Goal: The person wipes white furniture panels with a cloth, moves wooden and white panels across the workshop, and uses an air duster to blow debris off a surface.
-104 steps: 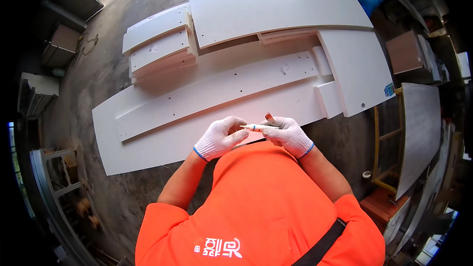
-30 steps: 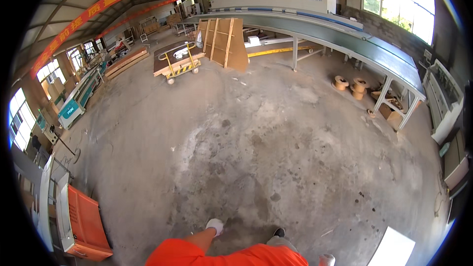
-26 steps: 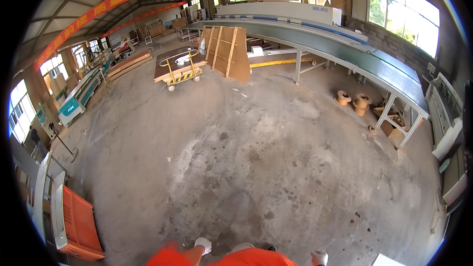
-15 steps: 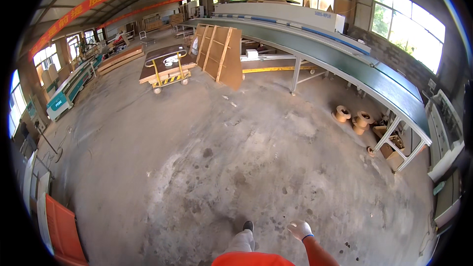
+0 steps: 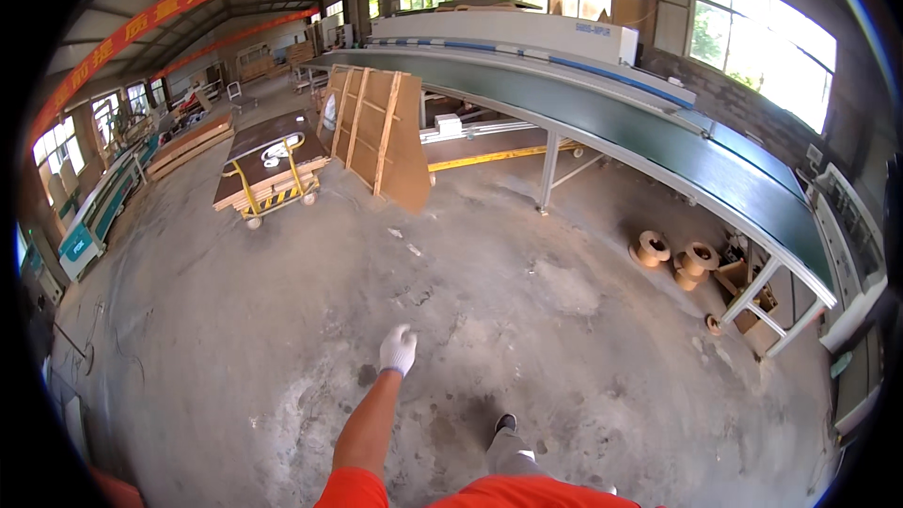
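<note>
My left hand [image 5: 398, 350], in a white knit glove, is held out ahead over the bare concrete floor [image 5: 527, 320]. Its fingers are curled closed and nothing shows in them. My red sleeve [image 5: 353, 489] and bare forearm rise from the lower edge. My right hand is out of the picture. A dark shoe [image 5: 506, 422] and a grey trouser leg show below. No object is within reach; farther ahead stands a flat cart with a yellow handle [image 5: 268, 179], loaded with brown boards [image 5: 273, 143].
A slatted wooden panel [image 5: 376, 132] leans right of the cart. A long green conveyor table [image 5: 649, 150] runs along the right on metal legs. Brown spools [image 5: 651, 248] and a cardboard box [image 5: 748, 296] sit under its near end. A green-and-white machine [image 5: 94, 226] stands left.
My left hand has swung forward into view, while my right hand has dropped out of it. The cart, panel and conveyor look nearer, and the view has turned slightly right.
</note>
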A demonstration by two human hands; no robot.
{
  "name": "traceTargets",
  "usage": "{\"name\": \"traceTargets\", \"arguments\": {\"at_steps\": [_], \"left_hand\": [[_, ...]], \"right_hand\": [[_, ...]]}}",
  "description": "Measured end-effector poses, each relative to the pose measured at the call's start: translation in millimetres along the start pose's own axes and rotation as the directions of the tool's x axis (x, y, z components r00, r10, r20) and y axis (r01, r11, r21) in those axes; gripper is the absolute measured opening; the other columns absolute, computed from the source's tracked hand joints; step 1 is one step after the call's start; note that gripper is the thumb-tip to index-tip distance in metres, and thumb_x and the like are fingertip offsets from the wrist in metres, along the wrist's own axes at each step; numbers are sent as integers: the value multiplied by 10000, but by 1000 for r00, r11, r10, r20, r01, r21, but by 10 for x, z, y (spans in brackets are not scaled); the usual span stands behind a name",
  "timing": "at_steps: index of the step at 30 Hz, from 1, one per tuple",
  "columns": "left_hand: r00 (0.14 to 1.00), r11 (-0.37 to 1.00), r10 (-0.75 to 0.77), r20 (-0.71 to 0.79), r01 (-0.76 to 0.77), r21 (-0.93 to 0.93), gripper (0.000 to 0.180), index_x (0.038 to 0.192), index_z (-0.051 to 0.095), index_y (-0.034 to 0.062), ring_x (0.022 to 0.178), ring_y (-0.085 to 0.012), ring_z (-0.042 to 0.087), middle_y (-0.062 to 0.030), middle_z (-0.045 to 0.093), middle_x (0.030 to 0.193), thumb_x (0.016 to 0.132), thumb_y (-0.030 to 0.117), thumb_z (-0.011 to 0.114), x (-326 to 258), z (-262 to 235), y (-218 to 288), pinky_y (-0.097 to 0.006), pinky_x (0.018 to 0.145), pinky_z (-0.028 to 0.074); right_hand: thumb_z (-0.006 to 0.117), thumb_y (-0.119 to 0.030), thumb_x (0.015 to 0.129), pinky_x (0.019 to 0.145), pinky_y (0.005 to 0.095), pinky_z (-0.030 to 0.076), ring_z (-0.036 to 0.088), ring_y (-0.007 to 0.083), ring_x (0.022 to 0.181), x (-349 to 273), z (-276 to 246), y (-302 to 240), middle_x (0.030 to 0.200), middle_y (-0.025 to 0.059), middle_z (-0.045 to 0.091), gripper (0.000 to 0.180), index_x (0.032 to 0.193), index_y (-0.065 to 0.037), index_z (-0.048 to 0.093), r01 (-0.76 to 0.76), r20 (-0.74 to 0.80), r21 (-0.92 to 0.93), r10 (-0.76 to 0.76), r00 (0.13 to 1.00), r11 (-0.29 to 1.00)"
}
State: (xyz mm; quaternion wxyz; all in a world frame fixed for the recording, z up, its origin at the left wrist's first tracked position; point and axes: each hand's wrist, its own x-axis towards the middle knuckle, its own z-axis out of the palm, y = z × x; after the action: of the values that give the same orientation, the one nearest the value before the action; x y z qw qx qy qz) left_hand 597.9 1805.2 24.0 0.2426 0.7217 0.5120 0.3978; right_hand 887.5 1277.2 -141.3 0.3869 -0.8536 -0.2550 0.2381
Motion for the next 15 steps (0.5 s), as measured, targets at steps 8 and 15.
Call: {"name": "traceTargets", "arguments": {"at_steps": [8, 15], "left_hand": [[835, 940, -340, 432, 308, 146, 410, 1173, 665, 7, 1066, -403, 658, -244, 680, 1138, 913, 319, 607, 292, 755, -337, -451, 949, 510], [316, 600, -800, 510, 411, 686, 502, 1318, 579, 16, 1199, -302, 573, -170, 576, 1357, 953, 358, 535, -205, 795, -2033, -407, 997, 467]], "right_hand": [[686, -289, 856, 696, 353, 555, 714, 205, 792, 3103, 696, -3161, 864, 123, 749, 317, 988, -7, 746, 192, 218, -10, -186, 958, 981], [615, -439, 893, 904, 419, 532, 669, 360, 1056, 5222, 1519, -4880, 1163, 152, 705, 426, 1106, -92, 737, 499, 503, -112, -383, 774, 860]]}}
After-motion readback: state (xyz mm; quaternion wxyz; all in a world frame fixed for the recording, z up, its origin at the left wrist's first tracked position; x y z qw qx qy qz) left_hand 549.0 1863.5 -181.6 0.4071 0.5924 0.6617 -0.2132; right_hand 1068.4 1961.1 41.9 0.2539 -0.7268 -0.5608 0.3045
